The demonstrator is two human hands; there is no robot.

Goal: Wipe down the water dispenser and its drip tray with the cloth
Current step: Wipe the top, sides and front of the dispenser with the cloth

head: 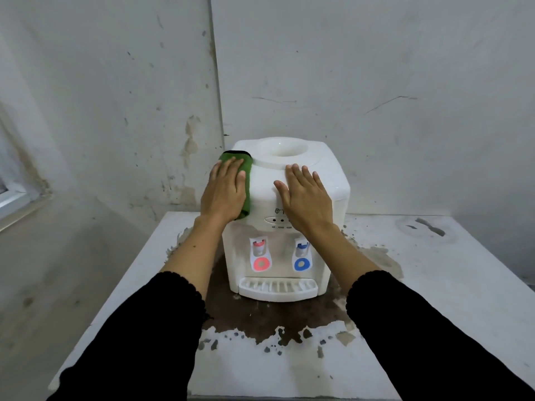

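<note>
A white tabletop water dispenser [327,180] stands on a worn white table [434,285], with a red tap [259,244] and a blue tap [302,246] on its front. Its white slotted drip tray [277,287] sticks out at the bottom front. A green cloth [246,169] lies over the dispenser's top left edge. My left hand [224,192] presses flat on the cloth, fingers together. My right hand [307,195] rests flat on the dispenser's top front, fingers spread, holding nothing.
The table's paint has peeled away in a dark patch [269,316] in front of and around the dispenser. Stained walls meet in a corner [215,82] right behind it. A window frame [14,198] shows at the far left.
</note>
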